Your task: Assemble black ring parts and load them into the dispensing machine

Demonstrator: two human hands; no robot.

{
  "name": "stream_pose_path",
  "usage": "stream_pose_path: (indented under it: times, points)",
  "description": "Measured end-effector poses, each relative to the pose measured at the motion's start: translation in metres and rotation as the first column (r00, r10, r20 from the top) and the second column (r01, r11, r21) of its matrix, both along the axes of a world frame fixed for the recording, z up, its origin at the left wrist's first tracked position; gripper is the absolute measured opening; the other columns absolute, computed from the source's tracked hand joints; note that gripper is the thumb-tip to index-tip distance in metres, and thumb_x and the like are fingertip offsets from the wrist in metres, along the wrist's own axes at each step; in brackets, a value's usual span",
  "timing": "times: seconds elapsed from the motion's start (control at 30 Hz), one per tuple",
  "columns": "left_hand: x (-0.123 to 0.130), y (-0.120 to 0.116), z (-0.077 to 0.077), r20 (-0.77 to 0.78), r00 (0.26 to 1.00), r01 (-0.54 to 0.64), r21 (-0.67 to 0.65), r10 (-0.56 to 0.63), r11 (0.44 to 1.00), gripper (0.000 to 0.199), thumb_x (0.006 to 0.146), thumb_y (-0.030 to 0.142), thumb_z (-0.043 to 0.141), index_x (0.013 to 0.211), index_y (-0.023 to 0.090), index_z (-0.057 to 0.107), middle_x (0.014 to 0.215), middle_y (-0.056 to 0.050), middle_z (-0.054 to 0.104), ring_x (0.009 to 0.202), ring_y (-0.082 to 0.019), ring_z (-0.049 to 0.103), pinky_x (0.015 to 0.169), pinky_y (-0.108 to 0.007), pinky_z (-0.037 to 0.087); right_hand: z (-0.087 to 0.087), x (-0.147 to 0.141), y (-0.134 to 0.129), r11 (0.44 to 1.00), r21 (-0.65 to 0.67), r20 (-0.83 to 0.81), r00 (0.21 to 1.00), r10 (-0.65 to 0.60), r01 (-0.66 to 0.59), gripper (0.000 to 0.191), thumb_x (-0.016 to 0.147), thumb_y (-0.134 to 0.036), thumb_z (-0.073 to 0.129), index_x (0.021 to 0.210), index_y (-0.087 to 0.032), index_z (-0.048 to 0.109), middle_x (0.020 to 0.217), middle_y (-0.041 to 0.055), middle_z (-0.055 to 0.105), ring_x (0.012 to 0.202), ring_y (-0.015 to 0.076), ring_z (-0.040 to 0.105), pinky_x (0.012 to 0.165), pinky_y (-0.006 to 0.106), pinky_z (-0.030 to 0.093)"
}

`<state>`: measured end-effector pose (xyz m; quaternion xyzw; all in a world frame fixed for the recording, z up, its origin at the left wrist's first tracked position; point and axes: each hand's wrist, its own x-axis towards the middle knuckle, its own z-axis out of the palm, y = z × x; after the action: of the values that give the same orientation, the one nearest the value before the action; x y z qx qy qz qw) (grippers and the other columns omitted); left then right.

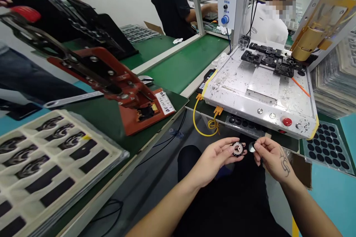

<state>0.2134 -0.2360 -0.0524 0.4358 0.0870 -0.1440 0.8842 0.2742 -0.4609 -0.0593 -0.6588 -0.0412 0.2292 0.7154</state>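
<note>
My left hand [216, 155] holds a small black round part [238, 149] with a pale ring inside, pinched between thumb and fingers over my lap. My right hand [271, 156], tattooed on its back, pinches a small shiny disc [251, 147] right beside that part, nearly touching it. Both hands hover below the front edge of a white machine platform [258, 89].
A row of black fixtures [271, 60] sits on the platform under a gold dispensing head [311, 42]. A red hand press [116, 85] stands at left, beside trays of black parts [41, 152]. A dark tray of round pockets [328, 146] is at right. Other people work behind.
</note>
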Motion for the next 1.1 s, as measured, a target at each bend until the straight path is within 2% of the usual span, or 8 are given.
stream_pose_path:
  times: [0.2,0.37,0.43,0.53,0.63,0.77,1.1]
  points:
    - [-0.005,-0.002,0.003,0.018,1.0,-0.007,-0.021,0.008,1.0,0.047,0.09,0.041,0.089,0.129,0.017,0.077,0.121,-0.013,0.083,0.113,-0.032,0.08,0.109,-0.052,0.061,0.002,-0.005,-0.007,0.996,0.031,-0.066,0.995,0.08,-0.078,0.037,0.096,-0.055,0.078,0.087,-0.022,0.064,0.062,-0.0037,0.061,0.051,0.0134,0.053,0.051,0.028,0.041]
    - [-0.007,-0.004,0.0,0.024,0.999,-0.026,-0.01,0.026,1.0,0.047,0.091,0.043,0.088,0.13,0.018,0.077,0.122,-0.012,0.082,0.112,-0.031,0.08,0.109,-0.052,0.062,0.006,-0.005,-0.008,0.994,-0.027,-0.028,0.994,0.108,-0.109,0.036,0.099,-0.054,0.075,0.087,-0.022,0.063,0.063,-0.0053,0.055,0.052,0.0113,0.041,0.052,0.027,0.028]
    - [-0.007,-0.005,-0.001,0.028,0.999,-0.029,-0.002,0.029,1.0,0.047,0.091,0.043,0.087,0.131,0.019,0.078,0.121,-0.011,0.082,0.112,-0.03,0.08,0.109,-0.051,0.062,0.01,-0.004,-0.005,0.991,-0.089,0.056,0.993,0.101,-0.096,0.037,0.098,-0.055,0.075,0.085,-0.022,0.064,0.07,-0.003,0.058,0.058,0.0128,0.045,0.056,0.028,0.033]
    - [-0.008,-0.006,-0.002,0.034,0.999,-0.031,0.005,0.031,0.999,0.045,0.092,0.043,0.087,0.13,0.02,0.078,0.119,-0.009,0.081,0.114,-0.03,0.079,0.109,-0.05,0.063,0.019,-0.004,0.003,0.982,-0.176,0.252,0.962,0.109,-0.065,0.035,0.099,-0.053,0.073,0.082,-0.023,0.066,0.095,0.0037,0.066,0.081,0.0184,0.058,0.073,0.031,0.046]
    - [-0.009,-0.009,0.0,0.056,0.998,-0.038,0.02,0.037,0.999,0.044,0.093,0.043,0.085,0.13,0.02,0.078,0.118,-0.009,0.081,0.115,-0.03,0.077,0.108,-0.048,0.064,0.026,-0.007,0.01,0.971,-0.225,0.33,0.932,0.15,-0.076,0.031,0.101,-0.05,0.07,0.085,-0.024,0.067,0.115,0.0072,0.068,0.102,0.024,0.063,0.088,0.035,0.05]
    - [-0.01,-0.013,0.004,0.079,0.996,-0.043,0.047,0.039,0.998,0.045,0.095,0.043,0.083,0.133,0.019,0.076,0.124,-0.011,0.08,0.119,-0.03,0.076,0.11,-0.048,0.062,0.03,-0.011,0.018,0.968,-0.225,0.328,0.927,0.184,-0.113,0.027,0.104,-0.045,0.067,0.087,-0.024,0.065,0.116,0.0069,0.068,0.108,0.0247,0.064,0.097,0.038,0.049]
    - [-0.011,-0.017,0.008,0.116,0.993,-0.044,0.099,0.032,0.994,0.047,0.096,0.046,0.081,0.133,0.018,0.075,0.13,-0.013,0.079,0.122,-0.031,0.075,0.109,-0.047,0.063,0.03,-0.012,0.017,0.97,-0.217,0.331,0.927,0.176,-0.107,0.025,0.104,-0.04,0.068,0.086,-0.024,0.065,0.112,0.0053,0.068,0.102,0.0222,0.063,0.09,0.035,0.048]
